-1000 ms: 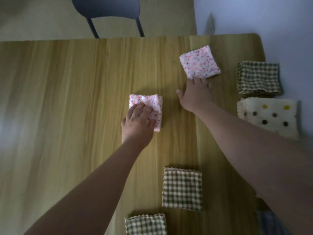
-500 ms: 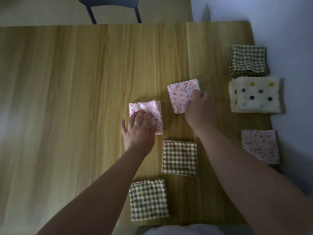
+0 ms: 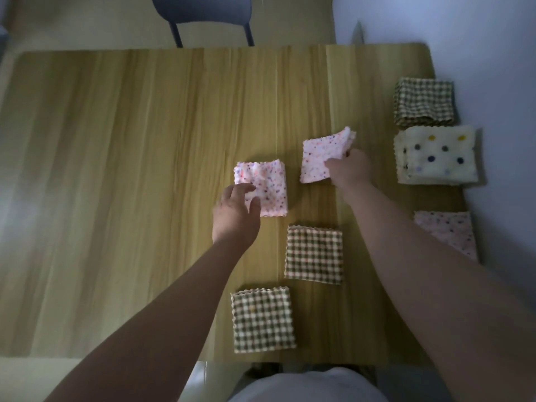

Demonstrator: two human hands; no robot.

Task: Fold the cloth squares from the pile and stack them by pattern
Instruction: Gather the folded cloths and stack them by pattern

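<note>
Right hand [image 3: 349,169] first: fingers curled and pinching the right pink cloth [image 3: 319,159] along its right edge. That folded square is tilted, its far right corner raised and its near left part low over the table [image 3: 116,169]. I cannot tell whether it touches the wood.

Over to the left hand [image 3: 236,211]: thumb and fingers are curled around the near left corner of the left pink cloth [image 3: 266,184], a pale bit of fabric showing between them. This folded square lies flat on the table, reaching away from the hand to the far right. The two pink cloths sit side by side, close but apart.

Moving outward: nearer than the left pink cloth and a little to its right lies a checked cloth [image 3: 314,255], folded flat. Nearer again, close to the table's near edge, sits a second checked cloth [image 3: 263,319].

Along the right edge run three piles: the checked stack [image 3: 423,103] farthest, the cream dotted stack [image 3: 436,155] just nearer, and the pink stack [image 3: 446,230] nearest, partly hidden by the right forearm. Beyond the far edge stands a dark chair [image 3: 203,13].
</note>
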